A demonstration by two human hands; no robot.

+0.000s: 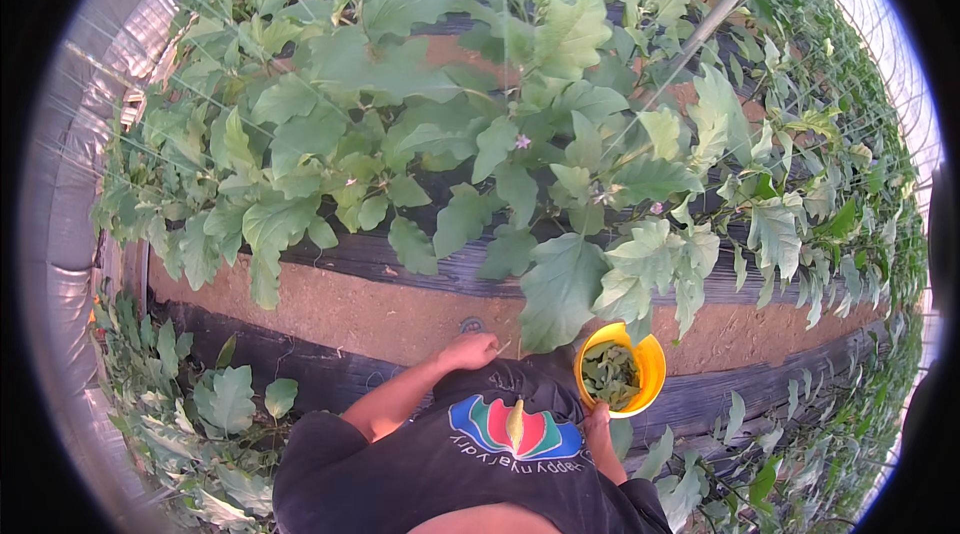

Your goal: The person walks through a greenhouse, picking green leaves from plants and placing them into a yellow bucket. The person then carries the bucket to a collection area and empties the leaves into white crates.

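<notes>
My left hand [471,350] is closed in front of my dark shirt, over the soil path. A thin pale stalk-like piece [504,347] pokes out from its fingers; most of it is hidden. On the other side, my right hand [598,423] grips the near rim of a yellow bucket [654,370]. Inside the bucket lie loose green leaves [609,375]. A large eggplant leaf [564,286] hangs just beyond the bucket, and another leaf tip overlaps its far rim.
Eggplant plants with a purple flower [523,141] fill the row ahead, above black plastic mulch [465,275]. Support strings and a slanted metal pole [731,1] cross the foliage. Bare soil [360,316] runs between the rows. More plants [225,399] grow at lower left and right.
</notes>
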